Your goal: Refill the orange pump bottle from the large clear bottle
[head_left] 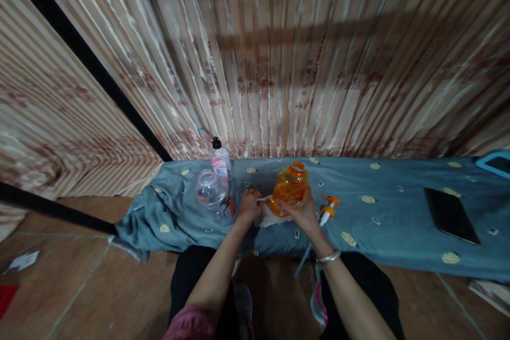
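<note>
My right hand (303,211) is wrapped round a clear orange bottle (289,191), tilted to one side, with its mouth uncapped. My left hand (249,206) is closed at the bottle's left. From its fingers a thin whitish strip reaches towards the bottle's side; what it is, I cannot make out. Under the bottle lies a white cloth or tissue (268,219). An orange pump top (330,206) with a white stem and tube lies to the right of my right hand. To the left of my left hand stands a clear plastic jar (211,191) without a lid.
A clear bottle (221,162) with a black cap and pink label stands behind the jar. A dark tablet or phone (452,216) and a blue-edged object (496,163) lie at the right on the blue cloth-covered bench (382,223). Striped curtains (263,90) hang behind; black poles (91,71) cross the left.
</note>
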The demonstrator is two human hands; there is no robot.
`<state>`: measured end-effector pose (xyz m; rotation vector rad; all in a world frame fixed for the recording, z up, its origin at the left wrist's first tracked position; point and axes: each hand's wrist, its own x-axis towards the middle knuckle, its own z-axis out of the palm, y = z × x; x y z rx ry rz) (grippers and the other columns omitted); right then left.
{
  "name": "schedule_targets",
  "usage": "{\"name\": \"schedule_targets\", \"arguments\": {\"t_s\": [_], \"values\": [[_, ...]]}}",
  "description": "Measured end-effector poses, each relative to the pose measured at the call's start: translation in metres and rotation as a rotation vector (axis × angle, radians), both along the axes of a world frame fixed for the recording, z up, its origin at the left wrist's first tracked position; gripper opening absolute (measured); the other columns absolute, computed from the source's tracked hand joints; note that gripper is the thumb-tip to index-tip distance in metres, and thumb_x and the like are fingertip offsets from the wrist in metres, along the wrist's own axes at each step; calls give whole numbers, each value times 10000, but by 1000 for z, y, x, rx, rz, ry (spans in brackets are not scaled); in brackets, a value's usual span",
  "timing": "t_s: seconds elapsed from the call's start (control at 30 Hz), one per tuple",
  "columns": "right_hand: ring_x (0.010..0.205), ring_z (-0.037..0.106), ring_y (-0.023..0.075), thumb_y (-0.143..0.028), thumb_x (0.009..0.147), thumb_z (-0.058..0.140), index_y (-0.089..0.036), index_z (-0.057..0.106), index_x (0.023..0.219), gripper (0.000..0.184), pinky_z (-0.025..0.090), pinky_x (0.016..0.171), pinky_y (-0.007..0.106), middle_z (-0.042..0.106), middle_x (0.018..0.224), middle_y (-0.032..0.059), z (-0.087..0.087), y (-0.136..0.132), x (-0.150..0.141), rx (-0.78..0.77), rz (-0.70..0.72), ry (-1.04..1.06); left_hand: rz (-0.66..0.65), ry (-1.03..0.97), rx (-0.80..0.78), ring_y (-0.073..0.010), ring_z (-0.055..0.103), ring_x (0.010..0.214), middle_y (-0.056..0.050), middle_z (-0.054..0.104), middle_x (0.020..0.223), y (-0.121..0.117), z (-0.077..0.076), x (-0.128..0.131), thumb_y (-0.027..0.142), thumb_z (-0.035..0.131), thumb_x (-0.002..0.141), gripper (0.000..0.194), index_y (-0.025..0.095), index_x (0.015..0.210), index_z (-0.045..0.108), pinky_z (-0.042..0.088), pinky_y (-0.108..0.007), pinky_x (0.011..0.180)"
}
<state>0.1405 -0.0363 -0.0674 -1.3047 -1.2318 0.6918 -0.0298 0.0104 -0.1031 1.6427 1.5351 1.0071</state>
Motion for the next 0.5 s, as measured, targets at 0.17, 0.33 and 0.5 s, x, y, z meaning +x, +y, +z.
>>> {"name": "schedule_targets", "arguments": {"t_s": [0.17, 0.33, 0.5], "values": [[956, 559, 292, -536, 561, 801, -132, 461, 1142, 785, 461, 860, 440, 568, 1060, 111, 1, -4, 6, -30, -5, 3, 110, -224, -49, -139, 547, 563, 34, 522, 521, -9, 5, 1, 273, 654, 681, 144, 171, 604, 587, 439, -261, 605], [941, 559, 309, -523, 544, 808, -133, 468, 1148, 795, 455, 850, 467, 576, 1053, 115, 3, -7, 7, -42, 3, -37, 184, -513, -4, -120, 604, 628, -25, 636, 685, -24, 36, 1, 509, 500, 802, 390, 136, 827, 614, 473, -225, 609], [968, 568, 286, -422, 596, 761, -137, 413, 1232, 779, 480, 852, 425, 574, 1090, 98, 5, -11, -1, -39, 70, -31, -16, -851, 92, -195, 641, 918, -56, 682, 962, -41, 96, 25, 381, 641, 754, 242, 170, 872, 641, 510, -284, 799]]}}
